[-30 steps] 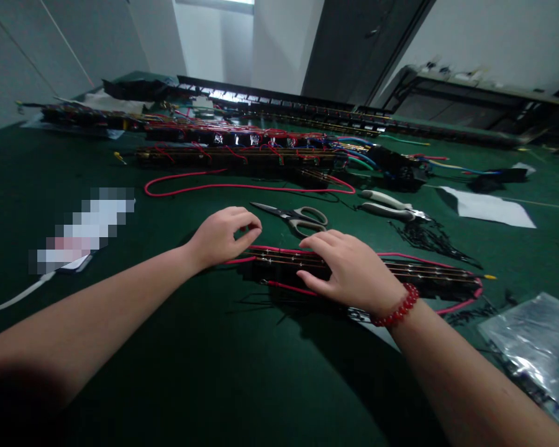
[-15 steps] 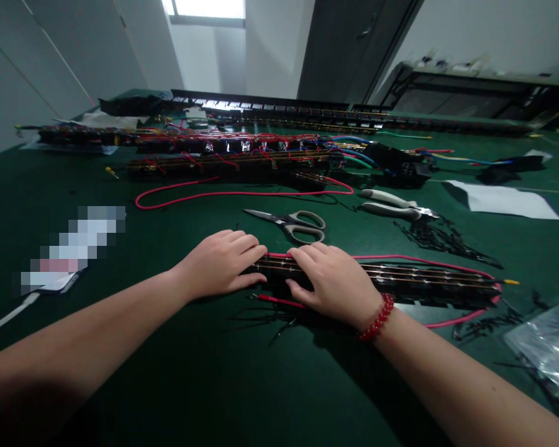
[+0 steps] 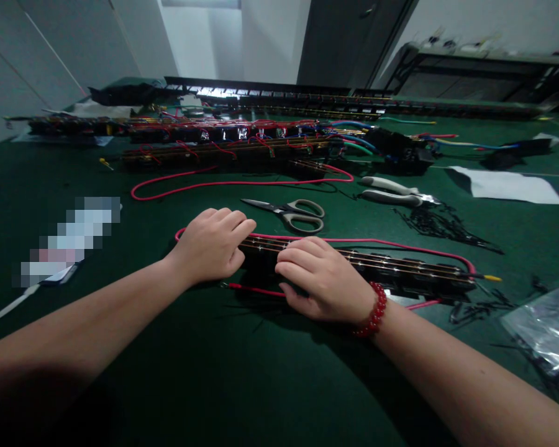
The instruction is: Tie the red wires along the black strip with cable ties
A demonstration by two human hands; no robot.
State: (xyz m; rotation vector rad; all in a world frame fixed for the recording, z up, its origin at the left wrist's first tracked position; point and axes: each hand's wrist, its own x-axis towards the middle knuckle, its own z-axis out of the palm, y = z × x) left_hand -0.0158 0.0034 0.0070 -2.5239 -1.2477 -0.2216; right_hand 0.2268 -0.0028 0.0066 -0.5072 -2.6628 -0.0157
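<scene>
A long black segmented assembly (image 3: 400,273) with thin brass-coloured rods along its top lies crosswise in front of me. My left hand (image 3: 213,245) is closed around its left end, which the fingers hide. Farther right, my right hand (image 3: 323,279) curls its fingers over the middle, thumb on the near side. A red cable (image 3: 377,241) runs along the far side and bends around the right end. Its terminal end (image 3: 233,286) sticks out on the near side between my hands. A yellow tip (image 3: 492,279) projects from the assembly's right end.
Scissors (image 3: 302,215) and grey-handled pliers (image 3: 394,191) lie beyond the assembly, near a heap of black scraps (image 3: 440,226). More wired assemblies (image 3: 233,149) stretch across the back. A phone-like object with a white cable (image 3: 9,308) is at left, a clear plastic bag (image 3: 547,329) at right.
The black assembly has shifted left with its red cable, and both hands have moved slightly left. A cable bend now shows beside my left hand. The view has tilted down slightly.
</scene>
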